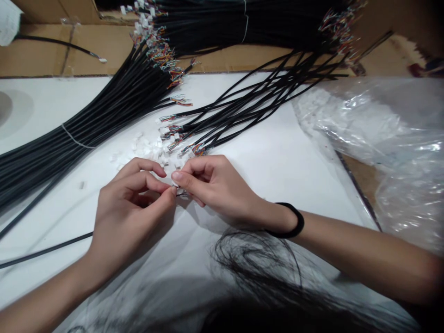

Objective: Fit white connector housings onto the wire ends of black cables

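My left hand (133,212) is closed, its thumb and forefinger pinching thin wires at the end of a black cable (45,250), which runs in from the left and passes out of sight behind the palm. Fingertip to fingertip with it, my right hand (222,192) pinches a small white connector (175,184), mostly covered by the thumb. Whether the wires sit inside the connector I cannot tell. Just beyond the fingers lies a scatter of loose white connectors (147,147) on the white work surface (270,162).
A tied bundle of black cables (83,120) lies at left. Loose cables (243,108) with bared coloured wires fan toward my hands. Another tied bundle (222,27) rests on cardboard (38,58) at the back. Clear plastic bags (398,138) cover the right side. Dark hair hangs in the foreground.
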The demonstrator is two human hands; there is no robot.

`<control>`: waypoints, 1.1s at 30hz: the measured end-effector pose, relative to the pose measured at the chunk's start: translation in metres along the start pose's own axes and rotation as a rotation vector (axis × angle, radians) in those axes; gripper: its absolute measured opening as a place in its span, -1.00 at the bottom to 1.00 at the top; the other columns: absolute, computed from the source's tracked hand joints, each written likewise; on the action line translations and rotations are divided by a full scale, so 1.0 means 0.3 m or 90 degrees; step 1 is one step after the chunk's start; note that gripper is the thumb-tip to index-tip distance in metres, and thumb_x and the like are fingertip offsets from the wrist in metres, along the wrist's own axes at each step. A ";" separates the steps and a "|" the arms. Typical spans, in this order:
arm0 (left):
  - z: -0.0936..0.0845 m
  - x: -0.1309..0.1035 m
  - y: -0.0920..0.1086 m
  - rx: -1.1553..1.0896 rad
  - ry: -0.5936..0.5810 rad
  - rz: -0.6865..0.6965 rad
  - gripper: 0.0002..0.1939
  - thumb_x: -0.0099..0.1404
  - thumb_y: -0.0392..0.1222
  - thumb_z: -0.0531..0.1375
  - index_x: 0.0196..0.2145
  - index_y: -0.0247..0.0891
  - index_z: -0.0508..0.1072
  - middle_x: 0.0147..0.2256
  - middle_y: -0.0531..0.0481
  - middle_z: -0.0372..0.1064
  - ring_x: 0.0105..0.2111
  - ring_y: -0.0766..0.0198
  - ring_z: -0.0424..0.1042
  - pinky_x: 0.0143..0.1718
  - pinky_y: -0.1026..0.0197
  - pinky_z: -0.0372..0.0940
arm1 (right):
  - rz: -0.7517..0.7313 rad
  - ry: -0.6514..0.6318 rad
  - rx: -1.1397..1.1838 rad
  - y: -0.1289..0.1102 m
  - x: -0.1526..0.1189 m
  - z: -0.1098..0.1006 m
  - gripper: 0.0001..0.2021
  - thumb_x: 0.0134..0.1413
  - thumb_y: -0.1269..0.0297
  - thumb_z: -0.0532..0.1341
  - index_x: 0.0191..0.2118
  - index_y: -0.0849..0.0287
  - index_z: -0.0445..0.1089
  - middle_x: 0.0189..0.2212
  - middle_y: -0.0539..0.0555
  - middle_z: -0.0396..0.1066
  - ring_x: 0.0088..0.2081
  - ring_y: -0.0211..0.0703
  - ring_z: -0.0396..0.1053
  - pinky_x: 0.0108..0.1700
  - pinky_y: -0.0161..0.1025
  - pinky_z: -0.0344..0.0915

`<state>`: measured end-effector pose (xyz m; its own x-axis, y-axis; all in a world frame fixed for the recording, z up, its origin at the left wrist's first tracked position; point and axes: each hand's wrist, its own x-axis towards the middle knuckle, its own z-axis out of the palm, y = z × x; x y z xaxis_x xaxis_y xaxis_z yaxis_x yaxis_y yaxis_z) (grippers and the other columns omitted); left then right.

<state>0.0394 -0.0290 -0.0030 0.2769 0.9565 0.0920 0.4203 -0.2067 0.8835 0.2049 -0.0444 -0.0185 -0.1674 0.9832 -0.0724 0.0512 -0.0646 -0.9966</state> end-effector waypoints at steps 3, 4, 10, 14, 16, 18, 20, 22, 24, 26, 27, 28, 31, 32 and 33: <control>-0.001 -0.001 0.000 0.003 -0.003 -0.001 -0.87 0.07 -0.28 0.31 -0.61 -0.17 0.53 -0.34 0.03 0.39 -0.45 0.41 0.42 -0.65 0.50 0.31 | -0.008 0.035 -0.020 0.007 -0.003 0.009 -0.63 0.13 0.11 0.29 -0.57 0.26 0.33 -0.67 -0.11 0.14 -0.58 -0.39 0.08 -0.55 -0.36 -0.02; -0.002 -0.002 -0.002 -0.002 -0.004 -0.003 -0.89 0.06 -0.27 0.31 -0.59 -0.18 0.54 -0.32 0.02 0.39 -0.45 0.41 0.42 -0.63 0.49 0.33 | -0.009 0.038 -0.023 0.009 -0.003 0.010 -0.62 0.13 0.10 0.28 -0.58 0.25 0.32 -0.67 -0.11 0.13 -0.57 -0.38 0.08 -0.54 -0.36 -0.02; -0.005 -0.003 -0.014 -0.012 -0.026 0.010 -0.92 0.09 -0.27 0.29 -0.55 -0.22 0.52 -0.27 -0.01 0.38 -0.38 0.35 0.44 -0.60 0.47 0.39 | -0.013 0.037 -0.030 0.010 -0.006 0.010 -0.60 0.14 0.07 0.26 -0.57 0.24 0.30 -0.67 -0.10 0.12 -0.56 -0.37 0.08 -0.53 -0.35 -0.02; -0.001 -0.005 -0.009 0.024 -0.024 0.053 -0.92 0.15 -0.28 0.26 -0.49 -0.24 0.51 -0.29 -0.03 0.36 -0.32 0.34 0.42 -0.56 0.49 0.37 | -0.006 0.059 -0.070 0.007 -0.012 0.013 -0.59 0.15 0.08 0.25 -0.60 0.24 0.26 -0.67 -0.10 0.11 -0.57 -0.38 0.06 -0.53 -0.36 -0.03; 0.002 -0.008 -0.006 0.037 -0.023 0.062 -0.92 0.17 -0.29 0.24 -0.48 -0.26 0.50 -0.30 -0.04 0.35 -0.31 0.33 0.40 -0.55 0.49 0.35 | -0.008 0.077 -0.107 0.007 -0.014 0.016 -0.59 0.16 0.10 0.25 -0.59 0.24 0.27 -0.67 -0.11 0.12 -0.58 -0.39 0.06 -0.53 -0.36 -0.03; 0.005 -0.011 -0.004 0.047 -0.029 0.064 -0.92 0.19 -0.29 0.24 -0.46 -0.28 0.49 -0.30 -0.04 0.35 -0.31 0.34 0.40 -0.55 0.48 0.34 | -0.022 0.092 -0.142 0.008 -0.015 0.021 -0.62 0.17 0.13 0.24 -0.58 0.25 0.30 -0.67 -0.10 0.15 -0.58 -0.40 0.08 -0.52 -0.37 0.00; 0.006 -0.013 -0.006 0.052 -0.035 0.067 -0.93 0.20 -0.31 0.24 -0.45 -0.30 0.49 -0.30 -0.04 0.34 -0.32 0.35 0.39 -0.54 0.48 0.33 | -0.045 0.099 -0.167 0.011 -0.015 0.027 -0.66 0.18 0.19 0.23 -0.56 0.26 0.32 -0.65 -0.09 0.20 -0.57 -0.40 0.11 -0.49 -0.37 0.03; 0.008 -0.014 -0.008 0.050 -0.040 0.067 -0.93 0.21 -0.33 0.23 -0.44 -0.31 0.48 -0.30 -0.02 0.33 -0.33 0.39 0.38 -0.51 0.50 0.33 | -0.068 0.100 -0.189 0.015 -0.016 0.032 -0.70 0.19 0.26 0.22 -0.55 0.26 0.33 -0.64 -0.09 0.22 -0.56 -0.39 0.13 -0.47 -0.36 0.05; 0.008 -0.013 -0.010 0.044 -0.047 0.067 -0.93 0.22 -0.35 0.22 -0.43 -0.32 0.48 -0.29 -0.02 0.32 -0.33 0.41 0.37 -0.48 0.51 0.34 | -0.087 0.100 -0.211 0.019 -0.016 0.036 -0.72 0.18 0.30 0.21 -0.55 0.25 0.32 -0.64 -0.09 0.22 -0.56 -0.39 0.12 -0.46 -0.36 0.04; 0.009 -0.010 -0.009 0.043 -0.053 0.064 -0.92 0.23 -0.34 0.22 -0.43 -0.32 0.48 -0.29 -0.02 0.32 -0.33 0.42 0.36 -0.48 0.51 0.33 | -0.092 0.099 -0.219 0.020 -0.014 0.035 -0.72 0.18 0.31 0.21 -0.55 0.25 0.32 -0.65 -0.09 0.21 -0.56 -0.39 0.11 -0.47 -0.35 0.03; 0.009 -0.007 -0.008 0.044 -0.056 0.058 -0.92 0.23 -0.33 0.22 -0.43 -0.32 0.48 -0.30 -0.01 0.32 -0.34 0.41 0.37 -0.48 0.50 0.33 | -0.084 0.096 -0.217 0.020 -0.013 0.033 -0.71 0.19 0.30 0.21 -0.55 0.25 0.32 -0.65 -0.09 0.20 -0.56 -0.38 0.11 -0.48 -0.35 0.02; 0.008 -0.005 -0.007 0.041 -0.057 0.051 -0.92 0.22 -0.32 0.22 -0.44 -0.31 0.48 -0.30 -0.01 0.31 -0.34 0.41 0.37 -0.49 0.50 0.33 | -0.071 0.091 -0.211 0.020 -0.012 0.030 -0.69 0.20 0.28 0.20 -0.56 0.25 0.32 -0.66 -0.09 0.19 -0.56 -0.38 0.10 -0.49 -0.35 0.01; 0.003 0.000 -0.004 0.021 -0.059 0.012 -0.90 0.20 -0.28 0.24 -0.47 -0.29 0.49 -0.29 -0.01 0.33 -0.34 0.39 0.40 -0.51 0.48 0.33 | -0.031 0.068 -0.169 0.017 -0.006 0.017 -0.63 0.20 0.16 0.21 -0.57 0.25 0.33 -0.67 -0.08 0.17 -0.57 -0.37 0.11 -0.51 -0.35 0.00; 0.000 0.001 -0.003 0.005 -0.061 -0.004 -0.91 0.19 -0.27 0.24 -0.47 -0.28 0.49 -0.26 -0.01 0.34 -0.32 0.38 0.41 -0.50 0.47 0.34 | -0.024 0.060 -0.149 0.016 -0.005 0.013 -0.61 0.20 0.12 0.21 -0.57 0.25 0.34 -0.67 -0.08 0.17 -0.56 -0.37 0.11 -0.51 -0.35 0.00; -0.004 0.001 -0.003 -0.014 -0.063 -0.022 -0.93 0.17 -0.26 0.24 -0.46 -0.27 0.49 -0.24 -0.01 0.36 -0.32 0.37 0.43 -0.49 0.46 0.35 | -0.020 0.052 -0.126 0.015 -0.004 0.008 -0.61 0.19 0.10 0.22 -0.56 0.26 0.35 -0.67 -0.08 0.17 -0.56 -0.37 0.11 -0.51 -0.35 0.00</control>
<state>0.0381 -0.0282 -0.0032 0.3466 0.9379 0.0159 0.4121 -0.1675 0.8956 0.2029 -0.0463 -0.0232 -0.0921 0.9953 -0.0294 0.2402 -0.0064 -0.9707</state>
